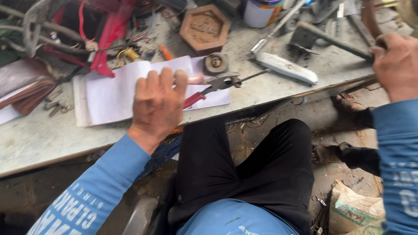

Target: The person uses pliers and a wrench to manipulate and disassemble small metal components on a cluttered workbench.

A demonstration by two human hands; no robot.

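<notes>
- Head view, left side: the left hand is lying back-up over an open white notebook on the counter, its fingers curling down around the red handles of a pair of pliers.
- The pliers are pointing away to the right of that hand; the red grips are sitting under the fingertips, while the metal head is projecting beyond them, over the notebook's far corner.
- Just beyond the pliers' head, a small round metal part is resting on the counter, near a hexagonal brown block.
- Head view, right side: the right hand is closing in a fist around the handle of a hammer, the fingers wrapping fully about the shaft.
- The hammer's head is lying to the left of the fist, resting near the counter's far edge, with the handle running back into the palm.
- Between the two hands, a white utility knife is lying flat on the counter, well apart from either hand.
- A brown leather wallet is sitting left of the notebook, with tangled cables behind it.
- A tin is standing at the far edge of the counter.
</notes>
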